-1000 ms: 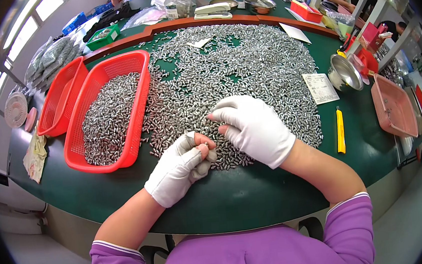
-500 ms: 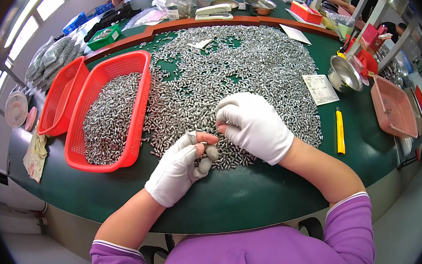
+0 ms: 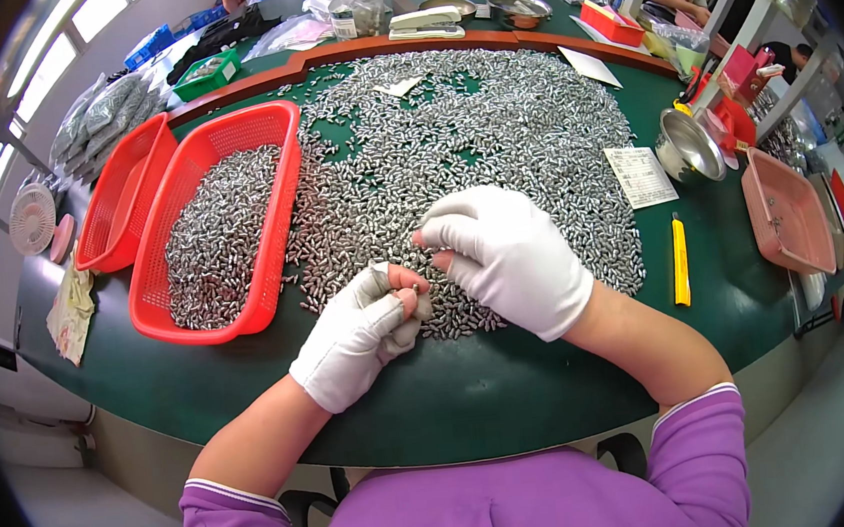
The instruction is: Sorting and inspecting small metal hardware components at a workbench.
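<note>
A wide layer of small silvery, spindle-shaped metal pieces (image 3: 490, 127) covers the middle of the table. My left hand (image 3: 363, 334), in a white glove with bare thumb and index tips, is near the front edge of this layer. Its fingers are curled, with thumb and index pinching a small metal piece (image 3: 415, 287) that is mostly hidden. My right hand (image 3: 518, 265), gloved the same way, hovers just right of it over the pieces. Its thumb and index tips are apart, and nothing shows between them. The right hand's other fingers are tucked out of sight.
A red plastic basket (image 3: 292, 174) of similar pieces stands left, beside another red basket (image 3: 110, 226). On the right lie a yellow cutter knife (image 3: 680, 261), a paper slip (image 3: 641, 176), a steel bowl (image 3: 690, 147) and a pink tray (image 3: 789, 216). A wooden rail (image 3: 295, 69) borders the back.
My right hand has shifted slightly, its index tip moving left and away from the thumb. The left fingers have curled in more, and the rounded grey fingertips seen below them are now tucked away.
</note>
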A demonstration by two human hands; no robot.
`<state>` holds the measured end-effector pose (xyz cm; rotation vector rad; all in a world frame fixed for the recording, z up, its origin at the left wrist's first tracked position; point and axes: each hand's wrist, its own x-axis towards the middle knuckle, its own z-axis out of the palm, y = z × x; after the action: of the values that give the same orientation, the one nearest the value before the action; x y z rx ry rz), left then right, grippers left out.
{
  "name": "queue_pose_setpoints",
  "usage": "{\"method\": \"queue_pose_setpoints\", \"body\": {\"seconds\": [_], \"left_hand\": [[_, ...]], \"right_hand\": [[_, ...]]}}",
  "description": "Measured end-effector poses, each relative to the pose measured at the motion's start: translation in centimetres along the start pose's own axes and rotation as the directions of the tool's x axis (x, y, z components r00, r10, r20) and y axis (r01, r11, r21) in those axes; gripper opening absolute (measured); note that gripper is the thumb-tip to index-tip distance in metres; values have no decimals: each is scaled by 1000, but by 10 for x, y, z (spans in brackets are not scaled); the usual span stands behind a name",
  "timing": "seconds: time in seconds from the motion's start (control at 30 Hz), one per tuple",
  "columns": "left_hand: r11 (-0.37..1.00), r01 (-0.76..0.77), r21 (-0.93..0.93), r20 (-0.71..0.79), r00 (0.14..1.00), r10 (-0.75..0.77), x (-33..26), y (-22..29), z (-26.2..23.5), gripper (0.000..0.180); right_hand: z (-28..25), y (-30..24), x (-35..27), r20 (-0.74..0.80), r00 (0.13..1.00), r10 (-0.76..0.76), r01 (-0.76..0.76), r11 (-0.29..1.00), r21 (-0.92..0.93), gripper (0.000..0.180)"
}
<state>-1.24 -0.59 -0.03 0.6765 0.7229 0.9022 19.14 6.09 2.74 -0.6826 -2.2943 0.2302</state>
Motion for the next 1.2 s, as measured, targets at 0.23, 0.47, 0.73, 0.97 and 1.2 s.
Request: {"method": "queue_pose_setpoints", "body": {"seconds": [0.23,0.47,0.73,0.97,1.2], "left_hand": [[1000,6,-10,1,1000,-6,-1,1,1,21],[1000,8,4,-49,999,-8,-1,1,4,21],[999,-35,-3,-111,993,34,-3,-1,5,20],[998,-50,40,-104,993,54,-2,-2,1,20],[997,-49,54,-105,993,54,-3,-2,3,19]], "right_hand": [[14,21,-13,231,964,133,-72,964,-257,19],[7,7,-2,-48,999,10,-7,998,61,13],[3,-14,-1,-62,996,-63,70,991,114,19],[3,-20,-3,-68,998,-16,26,990,137,17],[0,-16,-1,-50,999,0,5,996,87,18]]}}
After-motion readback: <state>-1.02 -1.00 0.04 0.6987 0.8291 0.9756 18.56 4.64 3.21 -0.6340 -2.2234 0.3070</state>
